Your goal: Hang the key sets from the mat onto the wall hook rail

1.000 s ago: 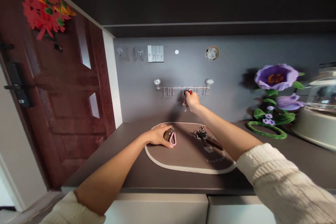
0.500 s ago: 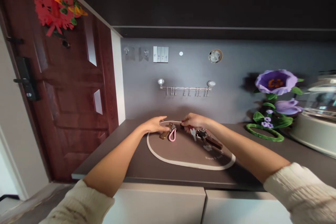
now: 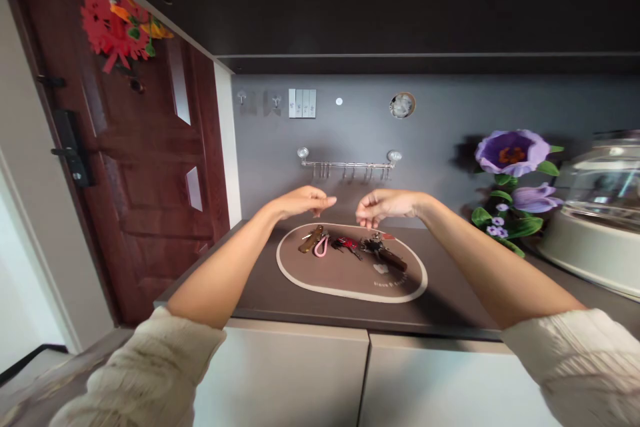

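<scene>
Three bunches of keys lie side by side on a brown oval mat (image 3: 340, 283) with a pale rim. The left bunch (image 3: 313, 241) has a tan holder and a pink loop strap (image 3: 321, 247). In the middle is a bunch with red and black parts (image 3: 346, 244). The right bunch (image 3: 373, 244) carries a dark brown holder (image 3: 395, 260). My left hand (image 3: 306, 201) hovers above the left bunch, loosely curved, thumb and fingertips apart, holding nothing visible. Above the right bunch, my right hand (image 3: 383, 205) has its fingers curled together, with nothing showing in them.
A clear rail with several hooks (image 3: 350, 165) is fixed to the grey back wall. Purple fabric flowers (image 3: 513, 153) and a white appliance with a clear top (image 3: 590, 240) stand on the right. A dark shelf (image 3: 375, 13) overhangs the counter. A red-brown door (image 3: 145, 213) is at left.
Both hands have lifted off the mat toward the wall. The red and black key bunch by my right hand now lies between the other two. The view has shifted slightly.
</scene>
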The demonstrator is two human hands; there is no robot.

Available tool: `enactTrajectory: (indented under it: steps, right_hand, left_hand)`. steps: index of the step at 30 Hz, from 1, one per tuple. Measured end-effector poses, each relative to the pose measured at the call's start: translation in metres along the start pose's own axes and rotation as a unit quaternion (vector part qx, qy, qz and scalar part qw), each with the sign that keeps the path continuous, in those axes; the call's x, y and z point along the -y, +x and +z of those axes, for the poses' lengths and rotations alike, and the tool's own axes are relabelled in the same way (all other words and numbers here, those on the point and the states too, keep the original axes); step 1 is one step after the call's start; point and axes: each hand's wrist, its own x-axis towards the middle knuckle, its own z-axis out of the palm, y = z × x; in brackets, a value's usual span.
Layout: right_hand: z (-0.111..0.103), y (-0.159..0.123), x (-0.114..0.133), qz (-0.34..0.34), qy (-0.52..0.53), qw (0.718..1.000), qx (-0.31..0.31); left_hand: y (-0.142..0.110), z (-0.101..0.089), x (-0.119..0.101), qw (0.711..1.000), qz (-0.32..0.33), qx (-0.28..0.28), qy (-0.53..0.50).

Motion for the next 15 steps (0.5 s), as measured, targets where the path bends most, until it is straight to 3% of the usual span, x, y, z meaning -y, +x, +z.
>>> enactTrajectory:
  steps: [3, 7, 12, 15]
  right_hand:
    - [0.003, -0.003, 0.004, -0.11, 0.188, 0.976, 0.003]
    - [0.012, 0.005, -0.02, -0.205, 0.367, 0.907, -0.036]
    - [0.032, 0.014, -0.065, -0.156, 0.446, 0.881, -0.019]
    - [0.041, 0.014, -0.08, -0.136, 0.457, 0.879, -0.025]
  left_hand:
    - [0.014, 0.005, -0.014, 0.986, 0.037, 0.031, -0.163]
    - [0.025, 0.023, 0.007, 0.941, 0.019, 0.019, -0.337]
    - [0.017, 0.047, 0.05, 0.9, -0.069, 0.039, -0.428]
    - [0.01, 0.053, 0.063, 0.886, -0.083, 0.043, -0.453]
